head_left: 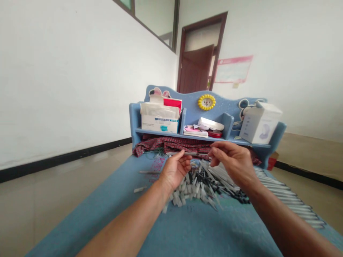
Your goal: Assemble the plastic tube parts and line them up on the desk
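My left hand (177,169) is closed, with a thin, pale pen (171,153) pinched between thumb and fingers and lying about level. Close to the pen's right end is my right hand (233,160), its thumb and forefinger brought together. Whatever those fingertips hold is too small and blurred to make out. Below both hands spreads a loose pile of clear pen caps and black pen parts (197,184), with long clear tubes (221,175) under my right hand. Several slim pens (292,200) lie side by side along the table's right edge.
On the blue table (187,232), a lone clear piece (139,189) and a thin stick (148,172) lie left of the pile. Behind are a checked cloth (174,143) and a blue shelf (160,135) carrying a mask box (160,123), notebooks (195,132) and a white box (259,125).
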A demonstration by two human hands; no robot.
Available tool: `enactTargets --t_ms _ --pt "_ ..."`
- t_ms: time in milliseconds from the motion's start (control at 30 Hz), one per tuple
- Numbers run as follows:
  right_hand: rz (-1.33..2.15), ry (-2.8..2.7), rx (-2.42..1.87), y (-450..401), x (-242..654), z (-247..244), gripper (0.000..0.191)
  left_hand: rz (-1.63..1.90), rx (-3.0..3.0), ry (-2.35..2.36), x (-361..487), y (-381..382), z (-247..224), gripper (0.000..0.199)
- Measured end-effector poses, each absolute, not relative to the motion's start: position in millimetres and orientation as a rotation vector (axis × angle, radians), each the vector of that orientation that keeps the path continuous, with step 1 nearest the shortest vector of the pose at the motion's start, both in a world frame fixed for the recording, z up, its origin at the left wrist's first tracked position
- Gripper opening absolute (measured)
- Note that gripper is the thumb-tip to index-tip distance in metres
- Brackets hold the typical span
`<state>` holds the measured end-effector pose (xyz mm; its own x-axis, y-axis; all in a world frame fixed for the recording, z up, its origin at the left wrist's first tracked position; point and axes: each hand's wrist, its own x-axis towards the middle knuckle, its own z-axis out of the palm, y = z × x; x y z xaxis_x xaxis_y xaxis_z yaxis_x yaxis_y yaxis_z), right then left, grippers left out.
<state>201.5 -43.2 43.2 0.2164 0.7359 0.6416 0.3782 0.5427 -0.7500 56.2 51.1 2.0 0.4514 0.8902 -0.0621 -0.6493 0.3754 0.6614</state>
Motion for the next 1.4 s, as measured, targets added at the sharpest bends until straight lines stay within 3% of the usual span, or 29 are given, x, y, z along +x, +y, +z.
enactTargets --t_ms 300,700,1400 --pt "0.842 -1.056 -0.819 -32.5 215.7 16.2 0.027 1.099 0.599 0.332 49.0 55.5 8.6 0.025" --pt "1.012 -1.076 -0.715 -29.1 215.1 2.9 0.024 0.956 0.695 0.409 61.6 42.3 0.1 0.024" --pt "0.988 -1.041 -0.807 -26.6 210.7 -2.4 0.023 0.915 0.841 0.361 65.5 36.4 -6.8 0.014"
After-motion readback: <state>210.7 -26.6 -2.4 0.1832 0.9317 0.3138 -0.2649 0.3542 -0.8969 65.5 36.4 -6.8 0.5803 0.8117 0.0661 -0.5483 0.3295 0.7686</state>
